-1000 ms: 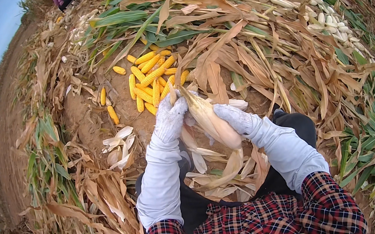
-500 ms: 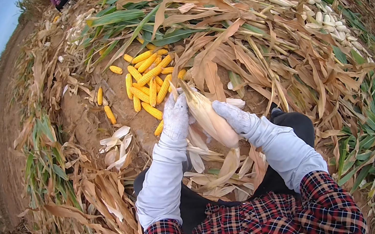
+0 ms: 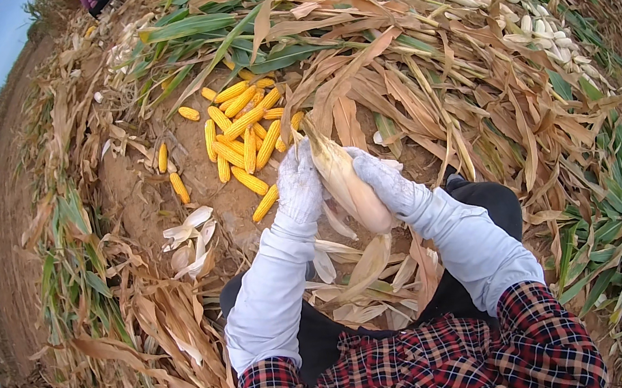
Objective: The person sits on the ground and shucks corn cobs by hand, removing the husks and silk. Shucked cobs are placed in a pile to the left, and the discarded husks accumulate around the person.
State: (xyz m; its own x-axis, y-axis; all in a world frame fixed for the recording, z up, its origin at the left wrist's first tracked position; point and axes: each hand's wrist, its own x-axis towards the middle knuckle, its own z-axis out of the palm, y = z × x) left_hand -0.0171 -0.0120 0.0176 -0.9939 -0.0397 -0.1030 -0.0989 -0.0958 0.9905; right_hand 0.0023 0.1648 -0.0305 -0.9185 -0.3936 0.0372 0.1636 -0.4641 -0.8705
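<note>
Left hand [image 3: 299, 188]: gloved, partly closed, laid along the left side of the ear [image 3: 352, 191]; its far fingers are hidden. Right hand [image 3: 381, 180]: gloved, partly closed, gripping the ear from the right, thumb side uppermost; its fingers underneath cannot be seen.

Ear: between the two hands, pale husk on, tilted, narrow tip pointing away from the wearer, thick end toward the lap. A husk strip [image 3: 339, 223] hangs beside it, below the left hand.

Surroundings: yellow cobs [image 3: 242, 124] heaped ahead and left of the left hand, the nearest just beside its wrist; two more cobs [image 3: 179, 188] farther left. Husk scraps [image 3: 187, 233] left of the left forearm. Loose husks [image 3: 370, 265] below both hands, between the knees. Dry leaves [image 3: 424, 116] ahead and right of the right hand; pale ears [image 3: 543, 32] well beyond them. Green leaves [image 3: 192, 26] far ahead of the left hand.
</note>
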